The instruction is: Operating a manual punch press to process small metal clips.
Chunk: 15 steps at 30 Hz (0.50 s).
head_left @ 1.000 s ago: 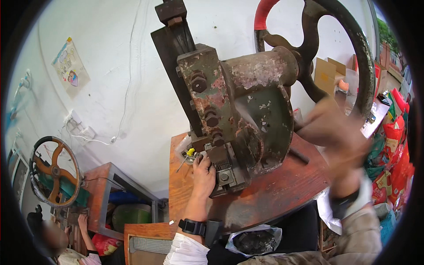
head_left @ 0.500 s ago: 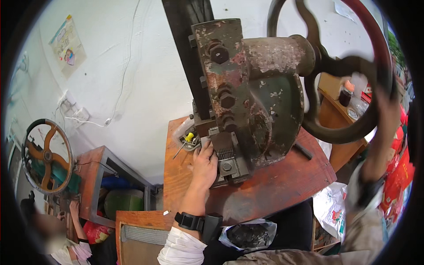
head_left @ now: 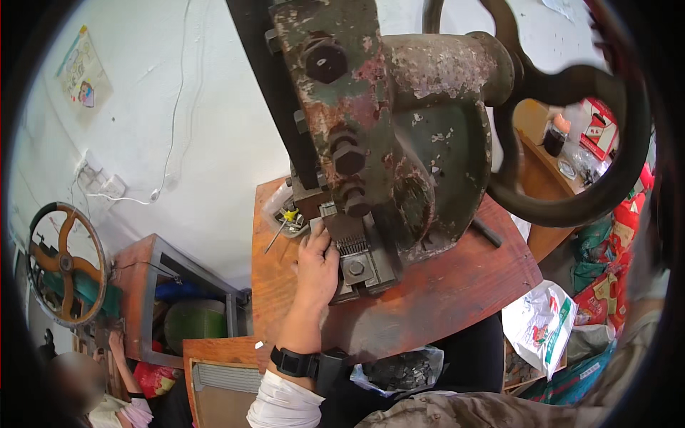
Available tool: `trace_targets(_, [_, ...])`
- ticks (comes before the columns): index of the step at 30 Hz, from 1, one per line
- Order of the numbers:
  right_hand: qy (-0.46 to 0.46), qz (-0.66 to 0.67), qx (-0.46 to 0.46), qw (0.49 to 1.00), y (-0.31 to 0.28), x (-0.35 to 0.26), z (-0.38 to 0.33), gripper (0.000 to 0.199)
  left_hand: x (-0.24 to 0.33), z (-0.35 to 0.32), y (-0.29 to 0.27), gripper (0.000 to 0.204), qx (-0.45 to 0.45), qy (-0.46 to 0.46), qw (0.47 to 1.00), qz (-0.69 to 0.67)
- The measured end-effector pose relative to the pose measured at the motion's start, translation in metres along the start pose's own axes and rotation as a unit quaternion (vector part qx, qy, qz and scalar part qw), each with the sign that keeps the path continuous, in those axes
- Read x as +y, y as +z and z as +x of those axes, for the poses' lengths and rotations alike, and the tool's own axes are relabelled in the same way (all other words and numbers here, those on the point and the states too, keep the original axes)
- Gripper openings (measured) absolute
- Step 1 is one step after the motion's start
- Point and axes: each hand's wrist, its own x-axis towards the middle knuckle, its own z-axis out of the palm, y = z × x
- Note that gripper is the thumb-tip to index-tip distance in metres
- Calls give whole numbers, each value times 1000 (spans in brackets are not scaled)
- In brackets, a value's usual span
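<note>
A heavy hand press [head_left: 421, 135] with chipped green and rusty paint stands on a reddish wooden bench. My left hand [head_left: 317, 267] rests at the left side of its die [head_left: 354, 250], fingers bent and pressed together. A light grey edge shows at the fingertips; what they hold, if anything, I cannot make out. Beneath the ram, a row of thin metal teeth shows in the die. The press's big curved handwheel [head_left: 564, 210] is at the right. My right forearm is a blur at the right rim; its hand is lost in the dark edge.
A clear tray [head_left: 275, 207] with a yellow-handled screwdriver [head_left: 289, 215] sits left of the die. A dark rod [head_left: 486, 234] lies on the bench [head_left: 457, 274]. A bag of dark metal pieces [head_left: 399, 371] is at my lap. Another person [head_left: 118, 357] works near a second wheel [head_left: 66, 264].
My right arm has swung outward to the right rim, and the handwheel has turned. My left hand stays at the die. The whole view has shifted slightly.
</note>
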Motion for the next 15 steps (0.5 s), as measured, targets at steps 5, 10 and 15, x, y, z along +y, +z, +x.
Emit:
trace_targets(5, [140, -129, 101, 977, 169, -33, -114, 40, 64, 3, 32, 31, -14, -26, 995, 96])
trace_targets(10, [151, -307, 213, 915, 487, -435, 122, 36, 54, 10, 49, 29, -4, -6, 998, 69])
trace_targets(15, [43, 377, 196, 904, 494, -531, 97, 26, 30, -10, 13, 35, -14, -56, 998, -23])
